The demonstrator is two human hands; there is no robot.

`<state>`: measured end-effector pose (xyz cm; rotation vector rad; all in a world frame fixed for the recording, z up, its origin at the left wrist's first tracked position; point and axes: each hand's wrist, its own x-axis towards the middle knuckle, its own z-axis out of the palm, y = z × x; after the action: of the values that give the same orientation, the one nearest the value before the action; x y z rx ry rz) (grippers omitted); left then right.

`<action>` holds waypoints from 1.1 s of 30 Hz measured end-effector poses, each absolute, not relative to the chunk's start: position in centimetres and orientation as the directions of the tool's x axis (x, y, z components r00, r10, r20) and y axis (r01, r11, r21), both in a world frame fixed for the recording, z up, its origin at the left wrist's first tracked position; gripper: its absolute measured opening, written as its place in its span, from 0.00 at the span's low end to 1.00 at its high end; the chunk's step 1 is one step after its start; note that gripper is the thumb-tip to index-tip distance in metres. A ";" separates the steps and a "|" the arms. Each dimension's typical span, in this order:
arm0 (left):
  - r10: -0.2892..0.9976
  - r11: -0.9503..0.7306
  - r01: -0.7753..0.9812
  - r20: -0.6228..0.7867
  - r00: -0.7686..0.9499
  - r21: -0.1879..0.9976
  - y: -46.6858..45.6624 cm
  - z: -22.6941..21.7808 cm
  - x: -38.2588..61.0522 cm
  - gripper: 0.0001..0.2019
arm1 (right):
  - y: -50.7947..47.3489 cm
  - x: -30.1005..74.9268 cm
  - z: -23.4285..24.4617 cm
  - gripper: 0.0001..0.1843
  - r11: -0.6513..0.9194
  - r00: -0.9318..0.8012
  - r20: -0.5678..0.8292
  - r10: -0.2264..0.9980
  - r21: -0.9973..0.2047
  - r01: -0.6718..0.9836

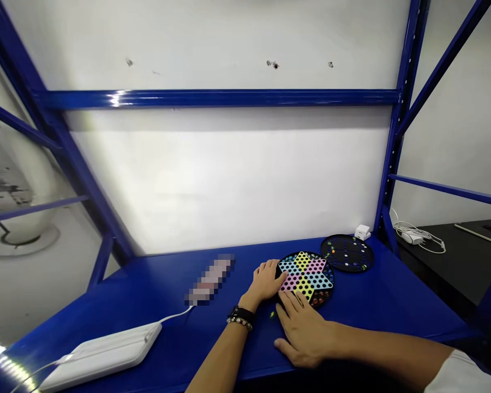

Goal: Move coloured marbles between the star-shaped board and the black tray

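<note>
Glossy blue tabletop (376,305); left hand (265,282) and right hand (305,330), grips wide, touch a round, starred board (303,272).

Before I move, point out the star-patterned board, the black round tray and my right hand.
Star-patterned board (303,274): head view, middle of its star.
Black round tray (354,260): head view, dark inner surface.
Right hand (306,331): head view, back of the hand.

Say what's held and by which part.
Left hand touches the left edge of the game board, right hand its near edge; a grip cannot be confirmed.
</note>
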<state>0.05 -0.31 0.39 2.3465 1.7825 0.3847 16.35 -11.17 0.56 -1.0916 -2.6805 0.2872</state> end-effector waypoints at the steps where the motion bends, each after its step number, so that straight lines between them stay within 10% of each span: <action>1: 0.963 -0.270 0.919 0.100 0.251 0.288 -0.3 0.3 0.1 0.26 | -11.3 16.8 0.5 0.39 0.713 -0.712 0.126 0.690 -0.282 0.641; 12: 0.941 -0.326 0.777 0.267 0.210 0.538 -8.6 4.3 -2.5 0.23 | -12.1 19.2 2.3 0.37 0.692 -0.693 0.159 0.703 -0.373 0.618; 24: 0.909 -0.412 0.872 0.050 0.414 0.265 -13.3 0.9 -2.4 0.15 | -8.2 25.9 0.0 0.34 0.368 -0.352 0.119 0.928 -0.423 0.828; 33: 0.865 -0.491 0.803 0.300 0.402 0.337 -5.7 4.1 1.0 0.19 | -2.8 36.6 -0.5 0.18 0.017 0.030 0.202 0.979 -0.227 0.974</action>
<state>1.01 -5.72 4.11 2.5114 1.5045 0.6660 36.62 -2.82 -0.52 -2.0101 -1.9968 0.0235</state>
